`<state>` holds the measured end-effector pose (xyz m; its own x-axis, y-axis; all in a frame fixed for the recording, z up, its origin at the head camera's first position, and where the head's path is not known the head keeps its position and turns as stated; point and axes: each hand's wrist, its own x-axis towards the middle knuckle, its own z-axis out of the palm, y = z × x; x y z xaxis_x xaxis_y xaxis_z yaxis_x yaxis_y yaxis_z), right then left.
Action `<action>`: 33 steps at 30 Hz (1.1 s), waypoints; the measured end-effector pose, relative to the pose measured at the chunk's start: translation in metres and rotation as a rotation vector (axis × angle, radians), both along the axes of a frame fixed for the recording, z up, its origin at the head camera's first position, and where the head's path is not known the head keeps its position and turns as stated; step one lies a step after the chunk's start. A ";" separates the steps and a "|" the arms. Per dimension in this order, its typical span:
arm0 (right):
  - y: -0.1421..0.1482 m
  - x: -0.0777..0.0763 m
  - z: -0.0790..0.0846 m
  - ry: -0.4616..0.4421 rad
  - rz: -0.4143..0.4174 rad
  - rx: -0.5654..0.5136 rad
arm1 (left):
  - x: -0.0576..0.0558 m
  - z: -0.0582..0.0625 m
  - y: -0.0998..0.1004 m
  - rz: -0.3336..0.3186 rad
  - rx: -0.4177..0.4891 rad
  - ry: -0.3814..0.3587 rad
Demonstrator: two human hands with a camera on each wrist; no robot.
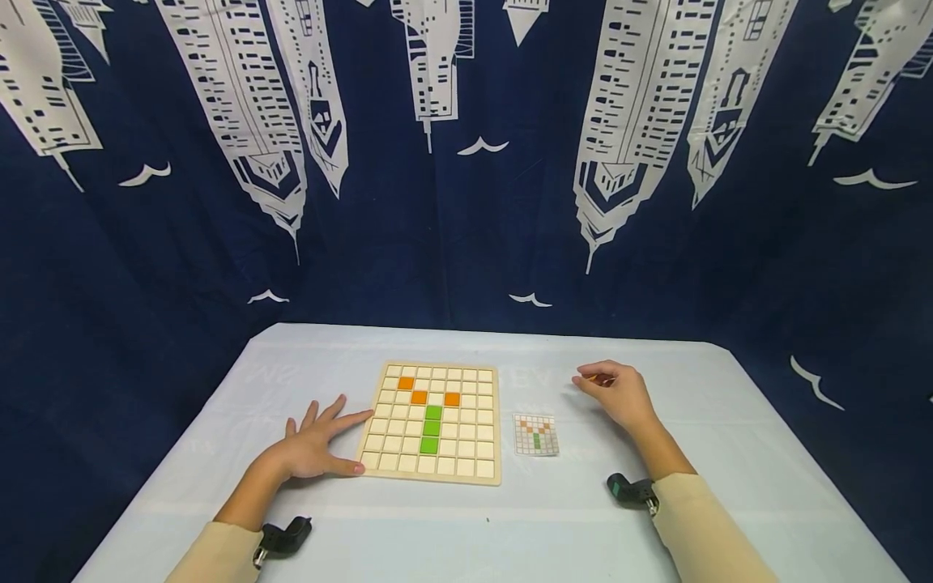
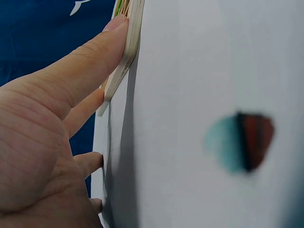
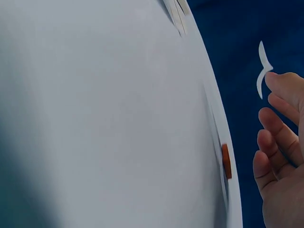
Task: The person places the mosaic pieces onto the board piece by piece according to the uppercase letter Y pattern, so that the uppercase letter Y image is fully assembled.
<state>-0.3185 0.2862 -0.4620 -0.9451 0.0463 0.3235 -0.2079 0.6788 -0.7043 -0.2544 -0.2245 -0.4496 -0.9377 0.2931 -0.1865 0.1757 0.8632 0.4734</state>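
My left hand is spread flat at the left side of a wooden grid board. Its thumb touches the board's near corner, and the index fingertip is at the left edge. On the board sit three orange tiles in separate squares and three green tiles in a column. To the right of the board, my right hand hovers over the table with loosely bent fingers and nothing between them. A loose orange tile lies on the table near it, partly hidden behind the fingers in the head view.
A small pattern card with orange and green squares lies between the board and my right hand. The white table ends at a dark blue curtain printed with white buildings. A wrist camera hangs beside each sleeve.
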 end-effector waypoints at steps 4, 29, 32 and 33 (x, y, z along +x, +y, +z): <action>0.007 -0.002 -0.001 0.014 -0.033 0.031 | 0.000 0.000 0.000 -0.001 0.007 0.001; 0.032 -0.022 -0.001 -0.276 -0.040 0.119 | -0.002 -0.002 -0.002 -0.009 0.008 0.010; 0.030 -0.023 -0.002 -0.288 -0.050 0.117 | -0.002 -0.002 -0.002 -0.008 0.007 0.007; 0.030 -0.024 -0.002 -0.290 -0.052 0.119 | -0.002 -0.002 -0.002 -0.008 0.005 0.007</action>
